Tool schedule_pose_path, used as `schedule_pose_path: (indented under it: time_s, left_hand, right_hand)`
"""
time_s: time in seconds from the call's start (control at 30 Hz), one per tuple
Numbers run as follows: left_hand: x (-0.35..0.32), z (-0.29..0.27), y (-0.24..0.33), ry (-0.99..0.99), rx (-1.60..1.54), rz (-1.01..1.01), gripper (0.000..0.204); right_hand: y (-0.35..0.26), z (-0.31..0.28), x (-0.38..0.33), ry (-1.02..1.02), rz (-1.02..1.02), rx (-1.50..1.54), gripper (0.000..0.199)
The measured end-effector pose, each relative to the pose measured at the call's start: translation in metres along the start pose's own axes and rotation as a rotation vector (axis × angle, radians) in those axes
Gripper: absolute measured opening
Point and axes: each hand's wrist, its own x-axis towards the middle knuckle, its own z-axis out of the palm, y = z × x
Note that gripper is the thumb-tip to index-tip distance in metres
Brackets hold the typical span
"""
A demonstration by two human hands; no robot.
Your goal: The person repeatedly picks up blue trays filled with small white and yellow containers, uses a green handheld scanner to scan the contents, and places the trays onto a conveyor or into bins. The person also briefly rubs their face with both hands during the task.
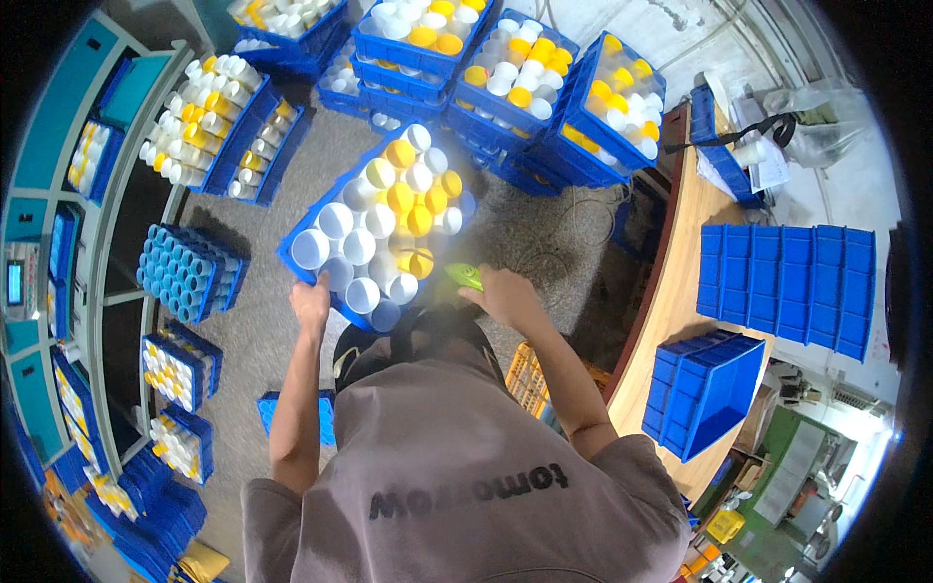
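In front of me is a blue crate (294, 233) packed with white and yellow cups (356, 245), most with their round ends facing up. My left hand (311, 299) is closed on the crate's near left edge. Just off the near right side, my right hand (503, 293) grips a bright green hand tool (465, 275), its front end pointing toward the cups. A whitish haze hangs around the tool and the nearest cups, blurring them. What supports the crate from beneath is hidden.
Stacked blue crates of cups (505, 83) line the far side. More filled crates (209, 121) stand at left beside a teal and grey rack (121, 223). On the right, a wooden bench (671, 311) bears empty blue crates (705, 389). A yellow basket (526, 381) sits below my right forearm.
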Motion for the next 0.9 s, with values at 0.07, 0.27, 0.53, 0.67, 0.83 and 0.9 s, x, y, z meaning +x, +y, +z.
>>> schedule_pose_path:
  time_s: [0.07, 0.27, 0.53, 0.67, 0.83, 0.9]
  left_hand:
    - [0.014, -0.009, -0.008, -0.033, -0.066, 0.051, 0.039]
    - [0.057, -0.033, -0.031, -0.067, -0.274, 0.148, 0.034]
    - [0.089, -0.063, -0.060, -0.072, -0.340, 0.188, 0.036]
    - [0.091, -0.072, -0.070, -0.086, -0.325, 0.140, 0.038]
    - [0.086, -0.080, -0.072, -0.025, -0.421, 0.221, 0.040]
    - [0.083, -0.083, -0.073, -0.028, -0.449, 0.225, 0.040]
  right_hand:
    - [-0.010, -0.004, 0.019, 0.017, 0.063, -0.015, 0.058]
    - [-0.042, -0.026, 0.056, -0.009, 0.206, -0.031, 0.050]
    - [-0.072, -0.038, 0.078, 0.071, 0.323, -0.021, 0.048]
    - [-0.070, -0.040, 0.089, 0.205, 0.285, 0.002, 0.049]
    - [-0.055, -0.034, 0.104, 0.208, 0.278, -0.006, 0.050]
    - [-0.048, -0.028, 0.113, 0.223, 0.275, 0.000, 0.049]
